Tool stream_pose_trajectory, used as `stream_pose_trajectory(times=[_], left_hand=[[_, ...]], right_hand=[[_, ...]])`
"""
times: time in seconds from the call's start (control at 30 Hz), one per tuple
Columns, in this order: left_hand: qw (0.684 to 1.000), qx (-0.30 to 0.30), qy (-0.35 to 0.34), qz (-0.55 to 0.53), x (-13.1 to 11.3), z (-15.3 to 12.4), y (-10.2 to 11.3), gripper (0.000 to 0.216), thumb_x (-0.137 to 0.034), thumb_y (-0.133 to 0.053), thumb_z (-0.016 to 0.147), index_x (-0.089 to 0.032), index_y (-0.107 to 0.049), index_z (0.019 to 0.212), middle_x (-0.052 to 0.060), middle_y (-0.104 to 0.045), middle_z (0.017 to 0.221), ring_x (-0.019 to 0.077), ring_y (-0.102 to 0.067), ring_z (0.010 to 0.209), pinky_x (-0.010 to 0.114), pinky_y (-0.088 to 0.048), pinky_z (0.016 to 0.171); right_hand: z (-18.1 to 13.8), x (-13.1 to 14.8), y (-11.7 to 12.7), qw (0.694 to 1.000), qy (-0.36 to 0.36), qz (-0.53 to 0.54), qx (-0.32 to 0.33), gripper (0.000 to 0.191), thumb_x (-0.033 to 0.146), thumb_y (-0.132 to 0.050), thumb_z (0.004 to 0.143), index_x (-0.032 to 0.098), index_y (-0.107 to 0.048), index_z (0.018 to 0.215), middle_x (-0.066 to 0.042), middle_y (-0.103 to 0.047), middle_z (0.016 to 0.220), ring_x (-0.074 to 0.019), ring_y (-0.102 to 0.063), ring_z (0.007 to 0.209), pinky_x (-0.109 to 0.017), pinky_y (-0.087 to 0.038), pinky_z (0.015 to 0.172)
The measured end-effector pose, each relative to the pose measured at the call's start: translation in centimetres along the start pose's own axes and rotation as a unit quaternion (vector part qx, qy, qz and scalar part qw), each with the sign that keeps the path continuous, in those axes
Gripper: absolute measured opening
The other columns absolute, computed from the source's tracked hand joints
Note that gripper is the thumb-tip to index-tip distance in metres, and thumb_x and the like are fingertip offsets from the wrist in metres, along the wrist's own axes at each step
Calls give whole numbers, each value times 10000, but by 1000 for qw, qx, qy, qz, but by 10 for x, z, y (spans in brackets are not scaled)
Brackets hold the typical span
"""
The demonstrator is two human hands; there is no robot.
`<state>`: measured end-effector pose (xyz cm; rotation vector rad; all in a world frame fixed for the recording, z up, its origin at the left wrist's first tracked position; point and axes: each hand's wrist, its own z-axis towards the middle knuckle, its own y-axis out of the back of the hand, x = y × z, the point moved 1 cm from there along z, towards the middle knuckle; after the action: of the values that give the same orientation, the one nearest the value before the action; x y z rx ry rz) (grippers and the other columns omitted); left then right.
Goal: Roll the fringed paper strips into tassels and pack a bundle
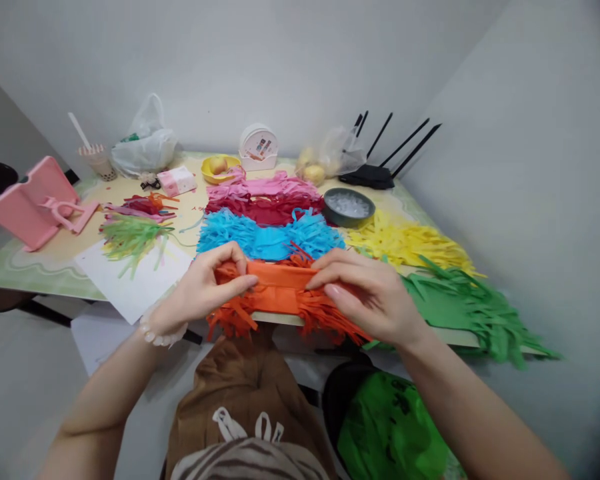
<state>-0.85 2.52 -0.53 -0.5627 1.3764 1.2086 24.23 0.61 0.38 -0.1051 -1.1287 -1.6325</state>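
Nearest, a black bin [390,427] lined with a green bag is sitting under the table's [55,260] front edge. At that edge both hands are gripping the orange fringed paper [280,293]. The left hand [200,290] is curling closed on its left end, and the right hand [370,293] is pinching the right end, fingers fairly flat. Further back a grey bowl [349,207] is holding white bits. By the far edge a yellow bowl [220,168] is holding fruit.

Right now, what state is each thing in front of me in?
orange fringed paper: held over the table edge, fringes hanging down.
left hand: pinching its left end.
right hand: gripping its right end.
blue fringed paper: lying flat.
green fringed paper: draped over the table's edge.
grey bowl: upright, white contents.
cup: upright, straw in.
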Motion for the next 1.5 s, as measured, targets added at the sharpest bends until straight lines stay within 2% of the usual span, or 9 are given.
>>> stream_pose_trajectory(times=[0.17, 0.33, 0.47, 0.6, 0.73, 0.93, 1.2, 1.37, 1.5], left_hand=[[990, -30, -63, 122, 3, 3, -3, 211, -289, -633, 894, -177, -598, 1069, 68, -699, 1035, 170, -673, 878, 264, -506, 791], [980, -6, -69, 184, -3, 3, -3, 109, -250, -593, 921, -170, -657, 885, 31, -726, 882, 158, -656, 823, 250, -477, 764], [998, 10, -20, 64, -5, 1, -5, 159, -277, -621, 907, -165, -581, 800, 26, -715, 770, 146, -667, 714, 232, -492, 653], [991, 17, 53, -120, -1, -1, -8, 134, -289, -626, 913, -164, -580, 899, 1, -692, 655, 137, -676, 608, 228, -518, 599], [982, 12, 47, -183, 8, -3, -10, 192, -275, -653, 897, -146, -729, 1016, 36, -718, 710, 125, -665, 626, 238, -528, 652], [973, -11, 20, -230, 15, -2, -13, 149, -275, -687, 851, -158, -778, 849, 54, -711, 704, 143, -647, 626, 287, -532, 690], [995, -38, -20, -86, 9, -3, -16, 214, -303, -648, 893, -174, -545, 757, 12, -664, 706, 121, -637, 640, 234, -505, 659], [986, -42, -78, 139, 9, -3, -16, 182, -255, -602, 922, -200, -620, 1095, 51, -745, 940, 163, -708, 847, 264, -518, 810], [979, -33, -78, 187, 10, -3, -15, 103, -250, -592, 927, -197, -674, 959, 54, -760, 949, 172, -708, 865, 268, -523, 813]], right_hand=[[-5, -2, -5, 997, -47, -64, -19, 120, 236, -607, 899, 224, -598, 779, -46, -683, 791, -192, -658, 744, -299, -502, 689], [-3, -3, -7, 990, -116, -80, -10, 103, 205, -612, 897, 212, -633, 998, -58, -712, 927, -207, -677, 840, -314, -510, 754], [-4, -4, -6, 991, -134, -3, -8, 74, 216, -621, 886, 204, -615, 814, -45, -693, 848, -198, -674, 817, -309, -524, 747], [-11, -7, -11, 969, -201, 137, -35, 60, 255, -632, 894, 199, -618, 878, -24, -692, 814, -146, -679, 651, -258, -559, 630], [-15, -7, -15, 962, -192, 183, -69, 122, 195, -610, 886, 212, -721, 932, -34, -733, 873, -137, -695, 688, -252, -579, 668], [-13, -9, -18, 962, -177, 192, -86, 176, 157, -584, 844, 210, -751, 830, -40, -738, 783, -168, -688, 719, -285, -561, 659], [-11, -5, -18, 987, -120, 67, -77, 102, 209, -610, 889, 211, -707, 856, -43, -748, 852, -184, -691, 780, -298, -545, 711], [-11, -2, -18, 989, -123, -51, -70, 175, 208, -580, 913, 221, -696, 1044, -68, -755, 1050, -228, -702, 959, -367, -541, 871], [-11, -5, -19, 985, -155, -26, -71, 74, 212, -607, 889, 217, -681, 892, -54, -755, 897, -211, -712, 832, -330, -562, 753]])
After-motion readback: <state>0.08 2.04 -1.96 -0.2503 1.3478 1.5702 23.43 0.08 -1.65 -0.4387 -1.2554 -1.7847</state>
